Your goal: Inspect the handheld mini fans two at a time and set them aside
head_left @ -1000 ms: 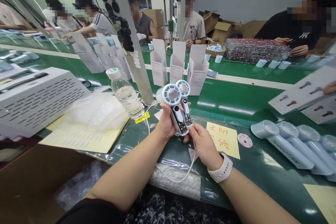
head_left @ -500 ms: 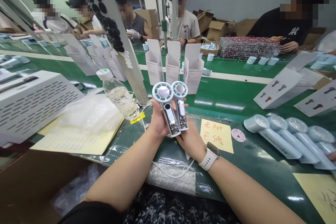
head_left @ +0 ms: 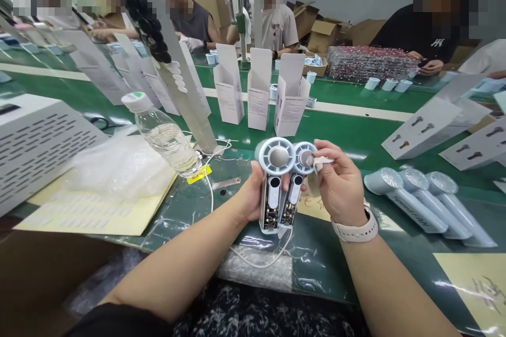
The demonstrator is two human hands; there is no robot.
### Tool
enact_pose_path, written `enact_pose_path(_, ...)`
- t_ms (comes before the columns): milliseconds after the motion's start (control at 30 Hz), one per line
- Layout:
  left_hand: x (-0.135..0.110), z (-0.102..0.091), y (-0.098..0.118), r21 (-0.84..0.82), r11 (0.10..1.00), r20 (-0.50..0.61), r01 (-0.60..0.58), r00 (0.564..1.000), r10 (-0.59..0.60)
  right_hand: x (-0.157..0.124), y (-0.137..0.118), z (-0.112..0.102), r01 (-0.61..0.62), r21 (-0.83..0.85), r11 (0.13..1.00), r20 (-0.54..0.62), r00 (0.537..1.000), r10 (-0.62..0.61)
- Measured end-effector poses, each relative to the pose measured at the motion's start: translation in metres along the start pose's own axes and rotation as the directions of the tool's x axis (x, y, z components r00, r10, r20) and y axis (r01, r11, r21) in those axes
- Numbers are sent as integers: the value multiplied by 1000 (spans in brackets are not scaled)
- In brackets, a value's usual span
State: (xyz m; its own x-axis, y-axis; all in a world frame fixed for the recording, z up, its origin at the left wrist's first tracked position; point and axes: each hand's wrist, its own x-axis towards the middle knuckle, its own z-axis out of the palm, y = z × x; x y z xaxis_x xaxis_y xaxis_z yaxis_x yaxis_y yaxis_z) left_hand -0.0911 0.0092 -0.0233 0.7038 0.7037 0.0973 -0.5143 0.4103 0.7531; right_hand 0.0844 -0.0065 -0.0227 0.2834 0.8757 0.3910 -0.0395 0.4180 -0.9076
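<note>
- left hand [head_left: 248,197]: fingers wrapped round fan pair [head_left: 276,189], upright, side by side, centre frame
- right hand [head_left: 340,185]: fingertips pinched on white tab [head_left: 323,160] at right-side fan's hub (contact unclear)

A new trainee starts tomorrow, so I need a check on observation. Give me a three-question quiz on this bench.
1. True or false: the left hand holds two fans side by side.
2. The right hand pinches a white tab at: A) a fan's hub B) a fan's handle.
3. Fill in: ___ open white cartons stand upright directly beyond the fans.
Key: 1 true; 2 A; 3 three.
</note>
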Motion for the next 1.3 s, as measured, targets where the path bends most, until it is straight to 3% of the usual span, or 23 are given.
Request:
enact_pose_path(133,-1,3,-8,-1,999,4,55,998,-55,-1,-8,1,-357,243,902,221,926,307)
enact_pose_path(233,-3,5,-11,25,996,12,83,996,-84,-2,-10,0,-475,258,841,377,851,364)
enact_pose_path(300,-3,6,-13,50,995,16,91,996,-92,-3,-10,1,-494,232,838,411,831,376)
enact_pose_path(500,-2,8,-13,109,990,-41,88,996,-84,-8,-7,17,-391,115,913,133,917,376)
enact_pose_path(667,-3,12,-9,87,993,-58,79,996,-74,-9,-7,19,-336,-75,939,122,931,343)
enact_pose_path(767,-3,11,-10,68,993,-79,99,992,-94,-5,-2,11,-176,-262,949,59,978,198)
enact_pose_path(833,-2,9,-9,62,990,-91,127,988,-121,0,2,3,-63,-407,911,43,995,87)
enact_pose_path(900,0,5,-8,43,987,-103,156,983,-151,6,4,-6,-25,-509,860,19,999,40)
enact_pose_path(967,2,1,-7,3,982,-114,187,976,-185,11,1,-14,-41,-490,871,-24,999,34)
enact_pose_path(1033,4,-4,-7,-51,974,-111,222,968,-226,13,-5,-19,-27,-357,934,28,999,39)
enact_pose_path(1100,5,-8,-10,-98,956,-75,278,955,-286,13,-10,-20,44,-240,970,212,977,8)
enact_pose_path(1200,4,-12,-18,-118,917,-25,380,922,-385,12,-10,-19,183,-300,936,432,901,-38)
enact_pose_path(1300,1,-13,-24,-106,876,-8,470,881,-474,14,-2,-23,108,-346,932,508,857,90)
